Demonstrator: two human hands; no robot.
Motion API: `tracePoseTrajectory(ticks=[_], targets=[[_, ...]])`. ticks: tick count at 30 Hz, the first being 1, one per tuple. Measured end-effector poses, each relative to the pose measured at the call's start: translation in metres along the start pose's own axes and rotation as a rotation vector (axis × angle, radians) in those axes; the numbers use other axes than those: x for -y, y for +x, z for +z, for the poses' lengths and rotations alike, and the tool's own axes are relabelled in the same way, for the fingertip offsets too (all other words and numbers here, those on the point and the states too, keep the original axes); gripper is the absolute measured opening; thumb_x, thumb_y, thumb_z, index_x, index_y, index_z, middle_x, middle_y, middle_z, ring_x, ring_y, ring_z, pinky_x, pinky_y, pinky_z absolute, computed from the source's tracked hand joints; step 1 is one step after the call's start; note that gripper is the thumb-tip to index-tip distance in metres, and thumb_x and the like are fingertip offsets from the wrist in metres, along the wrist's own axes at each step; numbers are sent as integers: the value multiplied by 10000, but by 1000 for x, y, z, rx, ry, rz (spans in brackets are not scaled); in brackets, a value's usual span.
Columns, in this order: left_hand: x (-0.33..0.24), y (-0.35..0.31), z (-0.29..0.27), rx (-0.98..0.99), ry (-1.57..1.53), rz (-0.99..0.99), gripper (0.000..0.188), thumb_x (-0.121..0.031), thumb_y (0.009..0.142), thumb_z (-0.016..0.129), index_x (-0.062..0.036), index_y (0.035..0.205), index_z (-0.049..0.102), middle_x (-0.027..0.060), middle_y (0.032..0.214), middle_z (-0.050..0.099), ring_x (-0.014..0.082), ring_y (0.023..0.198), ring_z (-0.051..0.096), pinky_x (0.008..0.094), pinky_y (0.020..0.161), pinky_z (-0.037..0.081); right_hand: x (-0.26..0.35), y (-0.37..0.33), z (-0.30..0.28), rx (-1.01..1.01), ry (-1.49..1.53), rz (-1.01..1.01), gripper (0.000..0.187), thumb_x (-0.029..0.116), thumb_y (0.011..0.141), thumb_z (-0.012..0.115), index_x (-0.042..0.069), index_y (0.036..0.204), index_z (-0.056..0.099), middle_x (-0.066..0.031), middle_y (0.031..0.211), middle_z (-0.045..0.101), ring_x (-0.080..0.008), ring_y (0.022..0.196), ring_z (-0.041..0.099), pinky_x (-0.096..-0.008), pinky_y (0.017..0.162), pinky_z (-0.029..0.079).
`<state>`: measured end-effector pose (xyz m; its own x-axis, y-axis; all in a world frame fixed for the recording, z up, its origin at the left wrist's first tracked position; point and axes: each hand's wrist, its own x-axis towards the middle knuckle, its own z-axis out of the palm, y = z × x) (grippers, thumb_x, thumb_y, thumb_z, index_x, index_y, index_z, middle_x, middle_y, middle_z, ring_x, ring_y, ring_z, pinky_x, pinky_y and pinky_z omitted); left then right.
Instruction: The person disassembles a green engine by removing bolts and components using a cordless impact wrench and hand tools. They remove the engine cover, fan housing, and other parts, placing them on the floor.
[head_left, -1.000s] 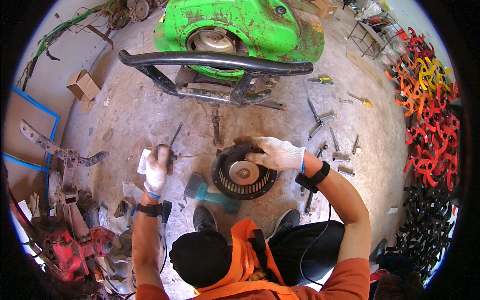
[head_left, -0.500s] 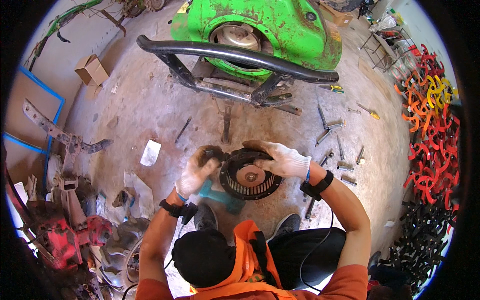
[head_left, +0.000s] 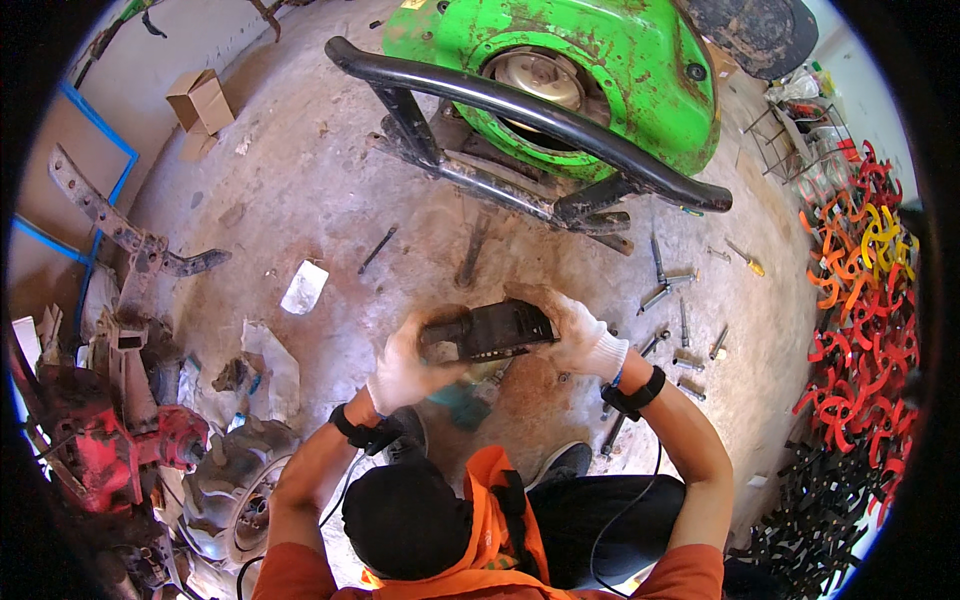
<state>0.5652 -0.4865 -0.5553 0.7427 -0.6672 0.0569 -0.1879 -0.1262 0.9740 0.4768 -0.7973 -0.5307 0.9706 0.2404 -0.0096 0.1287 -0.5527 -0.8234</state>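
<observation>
Between my two gloved hands is a round black recoil starter (head_left: pixel 503 328), tipped so that its side faces up. My left hand (head_left: pixel 405 368) is closed on its left end, by a dark grip-like part. My right hand (head_left: pixel 578 335) grips the opposite end, its fingers partly hidden behind the rim. Below the starter a teal power tool (head_left: pixel 458 405) lies on the floor, blurred and partly covered by my left hand. Ahead stands a green engine housing (head_left: pixel 640 110) behind a black tubular bar (head_left: pixel 530 110); a metal flywheel (head_left: pixel 540 80) shows in its round opening.
Sockets and wrenches (head_left: pixel 655 297) and a yellow-handled screwdriver (head_left: pixel 752 265) lie on the floor to the right. Farther right are piles of red curved blades (head_left: pixel 870 350) and black ones (head_left: pixel 810 500). Red machinery (head_left: pixel 100 440) stands at the left, near white paper (head_left: pixel 304 287).
The recoil starter has been turned from its open, slotted face showing to nearly edge-on. Both hands still hold it. The view has swung slightly, shifting the green housing to the right.
</observation>
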Motion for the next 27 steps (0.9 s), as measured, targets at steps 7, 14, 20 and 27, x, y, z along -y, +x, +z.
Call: tracePoseTrajectory(ticks=[7, 14, 20, 27], targets=[[35, -28, 19, 12, -425, -239, 1092, -47, 738, 1011, 20, 1653, 420, 202, 1553, 636, 275, 1445, 601, 453, 1242, 484, -24, 2, 36, 50, 200, 246, 690, 149, 945, 815, 27, 1580, 576, -219, 1510, 683, -340, 1425, 654, -432, 1187, 524], [99, -51, 33, -158, -363, -551, 853, -23, 857, 887, 49, 1607, 487, 123, 1495, 661, 244, 1355, 623, 421, 1204, 484, -30, 10, 70, 278, 161, 564, 659, 396, 1082, 726, 23, 1600, 561, -216, 1526, 683, -313, 1410, 660, -404, 1192, 500], [119, -40, -48, -488, -603, -387, 487, 7, 898, 818, 26, 1357, 658, 107, 1221, 781, 231, 1082, 748, 419, 1025, 615, -50, 12, 54, 191, 453, 457, 574, 354, 1154, 653, 7, 1598, 550, -194, 1445, 719, -244, 1335, 686, -376, 1145, 534], [149, -17, -104, -823, -707, -283, 413, 85, 870, 750, -10, 1272, 725, 83, 1155, 804, 239, 1022, 769, 394, 976, 622, -64, 5, 51, 250, 298, 410, 538, 384, 1141, 641, -14, 1503, 648, -210, 1485, 704, -273, 1366, 675, -386, 1133, 535]])
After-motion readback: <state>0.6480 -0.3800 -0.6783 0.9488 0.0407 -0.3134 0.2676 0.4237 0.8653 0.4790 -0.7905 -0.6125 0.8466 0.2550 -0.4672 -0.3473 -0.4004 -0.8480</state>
